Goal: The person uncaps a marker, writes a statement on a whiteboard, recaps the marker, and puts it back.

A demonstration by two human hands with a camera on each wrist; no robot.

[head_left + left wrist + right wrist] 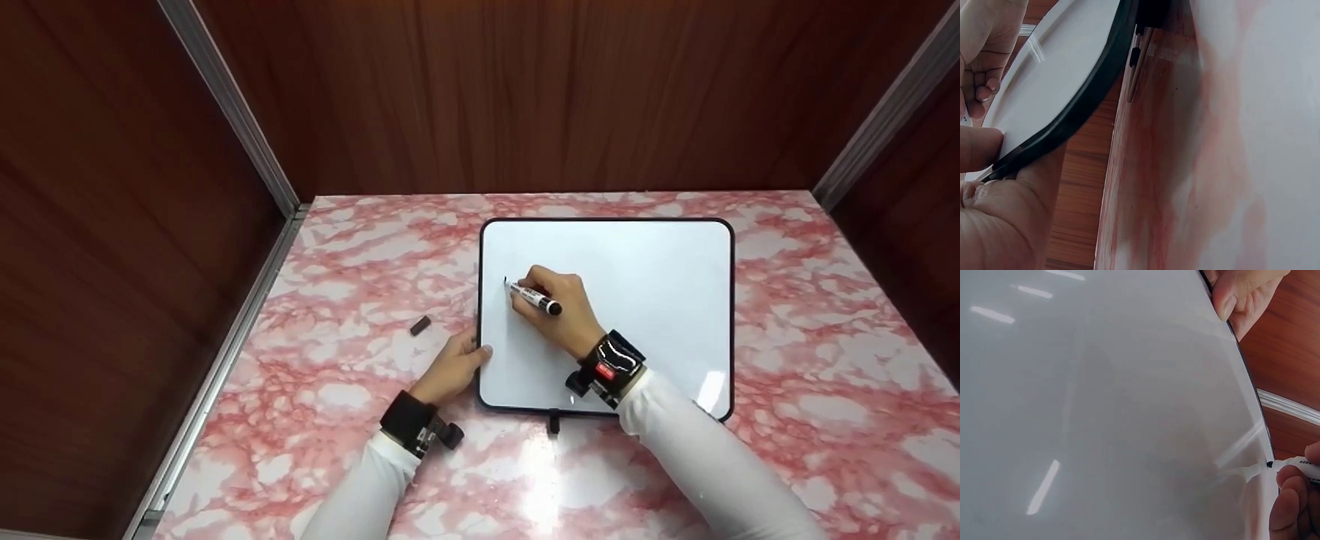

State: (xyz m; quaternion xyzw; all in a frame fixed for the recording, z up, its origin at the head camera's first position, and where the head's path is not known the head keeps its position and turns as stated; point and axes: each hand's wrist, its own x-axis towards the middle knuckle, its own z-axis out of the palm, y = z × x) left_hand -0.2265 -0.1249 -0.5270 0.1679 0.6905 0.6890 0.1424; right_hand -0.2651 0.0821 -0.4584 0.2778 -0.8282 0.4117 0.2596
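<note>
A whiteboard (645, 300) with a dark frame is propped at a tilt over the table. My left hand (452, 365) grips its left edge, thumb over the white face and fingers behind. In the left wrist view the thumb (979, 147) presses near the board's dark rim (1086, 95). My right hand (562, 307) pinches a white marker (534, 298) with a black end, its tip at the board's left part. A short dark stroke (505, 280) shows at the tip. The right wrist view has the marker (1297, 464) near the board's edge.
A small dark marker cap (420, 325) lies on the red-and-white marbled table (337, 375), left of the board. A black stand foot (554, 421) sticks out below the board's lower edge. Brown wood panels (525, 97) rise behind and at both sides.
</note>
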